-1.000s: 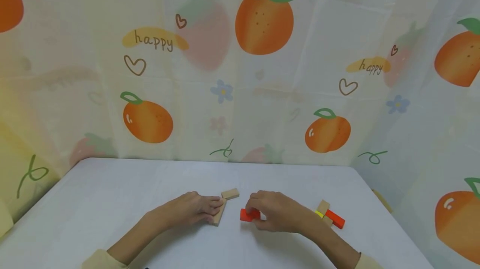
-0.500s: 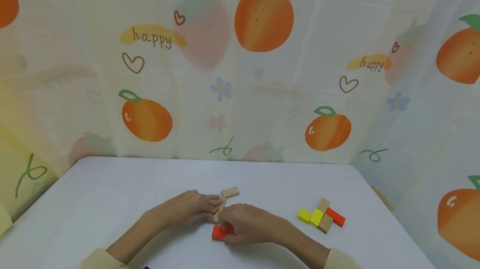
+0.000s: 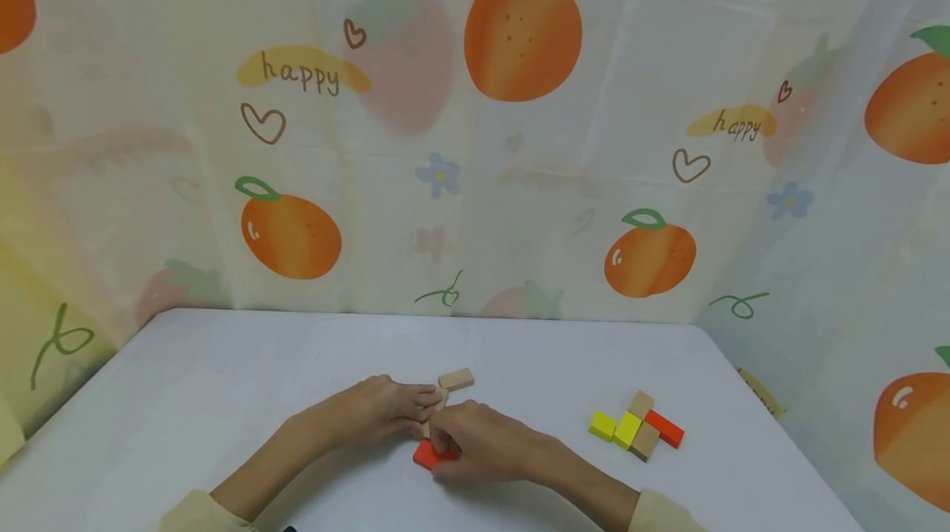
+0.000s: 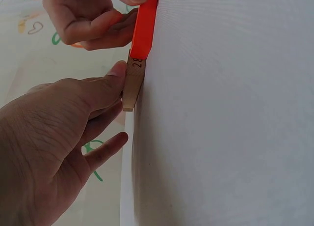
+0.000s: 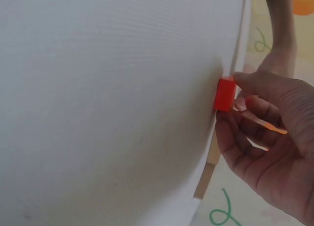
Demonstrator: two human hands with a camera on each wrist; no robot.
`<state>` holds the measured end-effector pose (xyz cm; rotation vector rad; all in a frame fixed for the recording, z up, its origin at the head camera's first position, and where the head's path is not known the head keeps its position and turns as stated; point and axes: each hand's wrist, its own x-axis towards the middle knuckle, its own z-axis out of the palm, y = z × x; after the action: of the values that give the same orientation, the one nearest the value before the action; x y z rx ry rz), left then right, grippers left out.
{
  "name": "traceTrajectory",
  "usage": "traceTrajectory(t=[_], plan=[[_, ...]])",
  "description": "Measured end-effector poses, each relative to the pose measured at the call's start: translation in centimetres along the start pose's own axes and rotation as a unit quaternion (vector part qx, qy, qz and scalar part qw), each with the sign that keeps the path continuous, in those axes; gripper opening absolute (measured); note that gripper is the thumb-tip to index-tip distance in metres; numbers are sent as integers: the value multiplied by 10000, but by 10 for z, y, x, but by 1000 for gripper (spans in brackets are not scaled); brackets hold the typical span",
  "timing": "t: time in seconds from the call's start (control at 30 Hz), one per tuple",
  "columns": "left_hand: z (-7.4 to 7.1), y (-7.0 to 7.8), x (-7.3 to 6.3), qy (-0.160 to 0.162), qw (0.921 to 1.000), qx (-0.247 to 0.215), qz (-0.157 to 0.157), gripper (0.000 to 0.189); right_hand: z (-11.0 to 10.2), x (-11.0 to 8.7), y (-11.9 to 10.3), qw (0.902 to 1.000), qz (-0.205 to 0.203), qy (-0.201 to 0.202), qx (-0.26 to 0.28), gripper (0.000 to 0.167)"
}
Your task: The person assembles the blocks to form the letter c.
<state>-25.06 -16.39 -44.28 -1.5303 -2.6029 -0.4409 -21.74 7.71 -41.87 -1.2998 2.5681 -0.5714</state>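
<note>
My left hand (image 3: 378, 412) holds a plain wooden block (image 4: 131, 91) on the white table, thumb on one side and fingers on the other. Dark printed digits show on this block in the left wrist view. With thumb and fingers, my right hand (image 3: 486, 441) pinches a red block (image 5: 225, 94) at the near end of the wooden one. In the left wrist view the red block meets that end. Another plain wooden block (image 3: 456, 379) lies at an angle by the far end. My right hand partly covers the red block in the head view.
On the right of the white table (image 3: 549, 359) lies a cluster of a yellow block (image 3: 602, 426), a second yellow block (image 3: 627, 430), a red block (image 3: 665, 428) and two plain wooden ones (image 3: 644, 441). A fruit-printed curtain (image 3: 519, 185) hangs behind the table.
My right hand has carried the red block leftward to the near end of the wooden block, then shifted it slightly farther away from me. My left hand has stayed on the wooden block.
</note>
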Motion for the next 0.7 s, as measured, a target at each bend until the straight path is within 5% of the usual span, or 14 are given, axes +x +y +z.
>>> traceTrajectory(t=[0.3, 0.7], plan=[[-2, 2, 0, -80, 9997, -142, -201, 32, 2, 0, -4, 9995, 296, 97, 80, 29], [-1, 1, 0, -23, 10000, 34, -84, 29, 6, 1, -8, 9986, 370, 280, 242, 32]])
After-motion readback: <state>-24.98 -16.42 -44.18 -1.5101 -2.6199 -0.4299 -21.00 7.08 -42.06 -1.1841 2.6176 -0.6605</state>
